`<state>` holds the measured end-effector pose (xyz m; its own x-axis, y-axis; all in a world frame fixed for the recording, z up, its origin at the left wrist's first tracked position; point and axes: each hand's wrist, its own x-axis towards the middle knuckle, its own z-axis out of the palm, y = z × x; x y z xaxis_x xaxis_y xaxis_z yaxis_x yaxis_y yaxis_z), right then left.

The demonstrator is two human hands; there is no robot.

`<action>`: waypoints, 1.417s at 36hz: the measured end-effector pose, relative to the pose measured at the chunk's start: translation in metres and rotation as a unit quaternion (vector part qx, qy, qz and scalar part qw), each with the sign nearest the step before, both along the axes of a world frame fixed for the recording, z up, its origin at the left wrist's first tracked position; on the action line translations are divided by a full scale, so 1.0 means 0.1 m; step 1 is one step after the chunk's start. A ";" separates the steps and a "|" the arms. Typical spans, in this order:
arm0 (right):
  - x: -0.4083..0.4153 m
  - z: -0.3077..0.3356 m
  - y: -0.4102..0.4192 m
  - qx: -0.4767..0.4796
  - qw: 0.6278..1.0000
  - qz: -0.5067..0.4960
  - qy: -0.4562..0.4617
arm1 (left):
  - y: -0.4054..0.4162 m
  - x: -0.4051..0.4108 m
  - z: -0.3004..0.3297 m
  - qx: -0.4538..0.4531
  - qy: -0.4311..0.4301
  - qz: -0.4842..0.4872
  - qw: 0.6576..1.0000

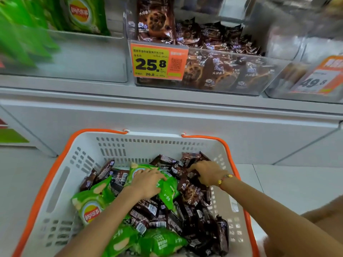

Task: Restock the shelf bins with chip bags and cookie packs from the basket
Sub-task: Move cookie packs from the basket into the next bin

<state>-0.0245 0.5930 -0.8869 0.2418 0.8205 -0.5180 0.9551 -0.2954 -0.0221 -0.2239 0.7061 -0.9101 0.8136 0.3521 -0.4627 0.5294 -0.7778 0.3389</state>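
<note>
White metal shop shelving is filling the background, clear plastic bins sitting on it above a white perforated plastic basket with orange handles point(61, 184) on the pale floor.

Both hands are working inside the basket. Left hand point(146, 184) is closing its fingers round the crinkly green foil chip bag point(167, 186) lying on top of the pile. Right hand point(207, 175) is curling its fingers into the glossy dark brown cookie packs point(189, 193) by the right wall, gripping some; how many, can't tell.

Judgement: still the pickup step. Basket is looking well stocked, so task is early.

Doing it well:
- chip bag is air-puffed and slick, so hold it by the body lightly, no squeezing
- cookie packs are small, flat, slippery film; scoop a bunch, not one
- lift straight up to clear the rim

Targets: chips are going to the left clear bin holding green bags point(83, 58); cookies to the middle clear bin behind the orange-yellow price tag point(232, 75), already part full.
</note>
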 end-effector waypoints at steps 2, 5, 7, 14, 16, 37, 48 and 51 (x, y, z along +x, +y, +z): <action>0.03 0.17 0.09 0.000 1.000 -0.018 0.021 | 0.04 0.02 0.08 -0.023 -0.011 0.019 1.000; 0.06 0.49 0.25 0.013 0.993 -0.063 0.094 | 0.14 0.07 0.27 -0.113 -0.070 0.098 0.986; 0.07 0.68 0.34 0.025 0.984 -0.085 0.152 | 0.19 0.12 0.49 -0.226 -0.110 0.172 0.953; 0.05 1.46 0.41 0.075 0.919 -0.167 0.348 | 0.30 0.14 1.26 -0.354 -0.200 0.274 0.871; 0.04 1.62 0.40 0.107 0.905 -0.163 0.377 | 0.31 0.11 1.40 -0.356 -0.212 0.289 0.863; -0.08 2.25 0.33 0.355 0.915 0.039 0.186 | 0.36 -0.01 1.89 -0.403 -0.374 0.246 0.799; -0.10 2.28 0.49 0.370 0.902 0.017 0.222 | 0.29 0.06 1.90 -0.299 -0.428 0.193 0.831; -0.10 2.38 0.51 0.376 0.883 -0.003 0.280 | 0.30 0.07 1.95 -0.292 -0.455 0.193 0.819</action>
